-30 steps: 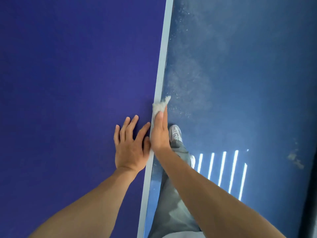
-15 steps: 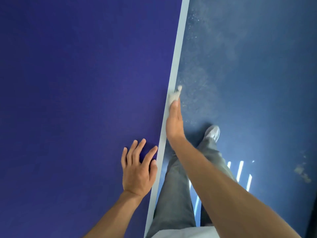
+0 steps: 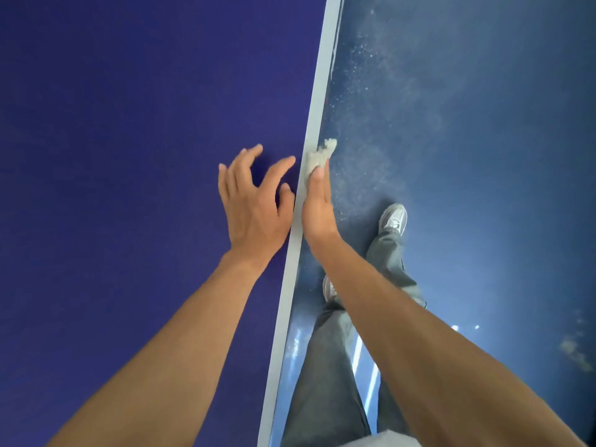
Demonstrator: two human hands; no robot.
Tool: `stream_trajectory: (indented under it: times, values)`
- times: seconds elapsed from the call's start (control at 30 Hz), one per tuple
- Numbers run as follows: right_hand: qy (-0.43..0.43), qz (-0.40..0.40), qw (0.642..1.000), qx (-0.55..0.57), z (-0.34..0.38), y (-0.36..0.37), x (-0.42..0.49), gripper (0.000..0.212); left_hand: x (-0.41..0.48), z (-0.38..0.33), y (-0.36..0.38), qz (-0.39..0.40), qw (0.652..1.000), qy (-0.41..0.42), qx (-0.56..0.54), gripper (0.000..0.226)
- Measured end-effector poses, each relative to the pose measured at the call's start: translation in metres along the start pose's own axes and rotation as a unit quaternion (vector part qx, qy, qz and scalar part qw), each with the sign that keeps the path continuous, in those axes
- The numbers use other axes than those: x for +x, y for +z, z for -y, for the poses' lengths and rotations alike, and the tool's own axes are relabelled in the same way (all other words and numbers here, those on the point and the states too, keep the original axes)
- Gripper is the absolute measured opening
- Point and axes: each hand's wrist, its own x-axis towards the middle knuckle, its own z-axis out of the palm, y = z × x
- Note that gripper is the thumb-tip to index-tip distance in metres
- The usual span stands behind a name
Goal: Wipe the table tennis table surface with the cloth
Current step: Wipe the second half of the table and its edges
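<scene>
Looking down through the head camera, I see the dark blue table tennis table surface (image 3: 129,156) filling the left side of the view. Its pale edge line (image 3: 292,269) runs steeply up the middle.

The right hand (image 3: 317,211) lies against that edge, seen side-on. The fingers that show are straight and point along the edge, away from the body. Any fingers lower down are hidden. Under the fingertips sits a small, crumpled, off-white cloth (image 3: 319,154), pressed onto the table's edge, with a tuft poking out ahead of the hand. I judge the cloth is held there so that it rides along the rim and cleans the border of the surface rather than its middle.

The left hand (image 3: 254,201) is over the surface just inside the same edge, near the right hand. Its fingers are spread and loosely bent, and it holds nothing. I cannot tell whether its fingertips touch the table. It looks placed to steady the body beside the working hand.

Beyond the edge lies a blue floor (image 3: 500,188) with a pale scatter of dust (image 3: 371,130). The person's grey trousers (image 3: 325,366) and a light shoe (image 3: 393,217) are below. The dust may have come off the table.
</scene>
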Motion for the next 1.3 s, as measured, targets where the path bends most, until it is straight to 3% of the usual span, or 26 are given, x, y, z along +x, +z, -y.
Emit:
stream_trajectory:
  times: [0.1, 0.27, 0.53, 0.7, 0.8, 0.9, 1.07, 1.2, 1.3]
  values:
    - [-0.007, 0.046, 0.999, 0.006, -0.017, -0.005, -0.027, 0.070, 0.075, -0.017, 0.014, 0.006, 1.000, 0.002, 0.010, 0.043]
    - [0.134, 0.099, 0.986, 0.032, -0.038, -0.015, -0.054, 0.056, 0.163, -0.021, 0.034, 0.049, 0.997, 0.020, 0.059, 0.049]
    - [0.036, 0.007, 0.999, 0.032, 0.092, -0.019, 0.129, 0.056, 0.179, -0.015, 0.049, -0.005, 0.996, 0.006, 0.084, 0.047]
    - [0.015, 0.037, 0.999, 0.016, 0.081, -0.022, 0.102, 0.054, 0.180, -0.014, 0.048, 0.002, 0.997, 0.010, 0.080, 0.047]
    - [0.097, 0.084, 0.992, -0.002, 0.054, -0.028, 0.066, 0.073, 0.182, -0.012, 0.047, 0.014, 0.996, 0.013, 0.086, 0.047]
    - [0.152, 0.093, 0.984, -0.016, 0.056, -0.029, 0.065, 0.074, 0.182, -0.012, 0.045, 0.026, 0.996, 0.017, 0.081, 0.047]
    - [0.116, 0.044, 0.992, -0.004, 0.146, -0.030, 0.172, 0.096, 0.184, -0.012, 0.043, 0.050, 0.995, 0.011, 0.090, 0.048]
    - [0.066, -0.014, 0.998, -0.016, 0.205, -0.028, 0.230, 0.064, 0.183, -0.013, 0.042, 0.059, 0.995, 0.011, 0.079, 0.048]
    - [0.050, -0.005, 0.999, -0.018, 0.204, -0.028, 0.216, 0.055, 0.185, -0.016, 0.039, 0.074, 0.994, 0.003, 0.078, 0.048]
